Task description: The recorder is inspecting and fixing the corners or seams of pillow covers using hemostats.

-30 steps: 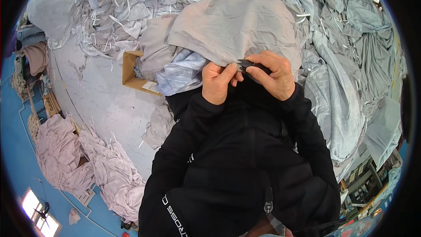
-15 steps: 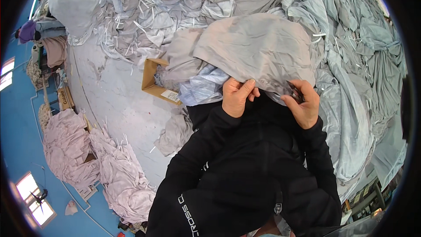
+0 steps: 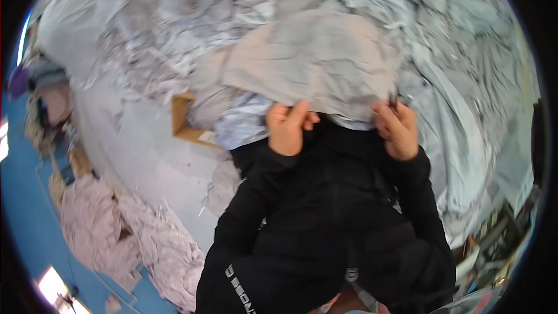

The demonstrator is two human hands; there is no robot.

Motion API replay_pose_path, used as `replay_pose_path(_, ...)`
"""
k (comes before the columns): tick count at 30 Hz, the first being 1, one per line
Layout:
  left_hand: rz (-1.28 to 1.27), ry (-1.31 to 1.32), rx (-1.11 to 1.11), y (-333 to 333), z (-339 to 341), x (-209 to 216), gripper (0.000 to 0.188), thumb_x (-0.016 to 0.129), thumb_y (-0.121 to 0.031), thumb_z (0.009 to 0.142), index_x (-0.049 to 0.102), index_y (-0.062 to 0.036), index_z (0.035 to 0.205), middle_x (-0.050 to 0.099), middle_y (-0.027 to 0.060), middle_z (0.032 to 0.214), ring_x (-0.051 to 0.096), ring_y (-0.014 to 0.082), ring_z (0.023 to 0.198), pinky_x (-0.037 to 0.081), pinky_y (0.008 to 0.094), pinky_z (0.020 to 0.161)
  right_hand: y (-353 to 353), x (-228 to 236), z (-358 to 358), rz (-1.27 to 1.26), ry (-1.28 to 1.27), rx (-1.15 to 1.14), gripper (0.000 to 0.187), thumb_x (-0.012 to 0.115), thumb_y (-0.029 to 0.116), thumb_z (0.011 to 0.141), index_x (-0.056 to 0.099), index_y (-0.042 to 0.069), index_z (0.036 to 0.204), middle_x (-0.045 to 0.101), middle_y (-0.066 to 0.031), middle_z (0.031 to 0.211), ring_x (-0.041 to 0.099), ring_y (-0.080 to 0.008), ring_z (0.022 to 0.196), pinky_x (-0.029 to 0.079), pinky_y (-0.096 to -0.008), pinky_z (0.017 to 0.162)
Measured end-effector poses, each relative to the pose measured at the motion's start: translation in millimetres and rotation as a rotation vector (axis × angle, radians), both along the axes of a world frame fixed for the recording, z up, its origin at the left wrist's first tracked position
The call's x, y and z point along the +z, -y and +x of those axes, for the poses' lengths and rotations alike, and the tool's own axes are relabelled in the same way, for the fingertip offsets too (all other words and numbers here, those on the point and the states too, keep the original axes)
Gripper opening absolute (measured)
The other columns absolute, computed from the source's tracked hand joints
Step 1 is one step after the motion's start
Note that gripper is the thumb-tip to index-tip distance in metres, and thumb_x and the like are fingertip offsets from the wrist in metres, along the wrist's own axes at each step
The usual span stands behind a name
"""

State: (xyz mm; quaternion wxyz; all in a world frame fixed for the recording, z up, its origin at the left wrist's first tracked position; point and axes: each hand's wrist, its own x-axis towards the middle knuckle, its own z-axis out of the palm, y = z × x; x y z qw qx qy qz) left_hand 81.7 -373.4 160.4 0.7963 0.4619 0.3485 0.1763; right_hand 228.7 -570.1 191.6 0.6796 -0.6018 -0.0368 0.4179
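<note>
My left hand and right hand each pinch the near hem of a grey fabric piece, fingers curled over the edge and thumbs beneath, set apart so the cloth is stretched flat between them and hangs away from my black jacket. The piece lies in front of my chest, draped over the far heap of grey garments on the desk. A cardboard box sits left of it, half covered.
</note>
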Motion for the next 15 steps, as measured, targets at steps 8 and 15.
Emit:
replay_pose_path(8,-0.062,-0.01,-0.048,4,1,3,0.015,0.062,-0.015,0.098,0.065,-0.0002,0.099,0.069,0.0079,0.084,0.061,0.0121,0.063,0.044,0.0222,0.054,-4,3,3,0.292,-0.414,-0.06,0.022,0.061,0.022,0.101,0.064,0.0,0.102,0.046,0.0055,0.065,0.037,-0.002,0.052,0.026,-0.0184,0.046)
replay_pose_path(15,0.044,-0.171,-0.596,13,1,19,0.019,0.06,-0.017,0.1,0.063,-0.0028,0.088,0.066,0.0037,0.083,0.06,0.0082,0.063,0.043,0.0201,0.053,6,-3,2,0.332,-0.401,-0.064,0.021,0.06,0.021,0.101,0.064,0.001,0.103,0.045,0.0056,0.065,0.037,-0.0024,0.052,0.026,-0.0186,0.046)
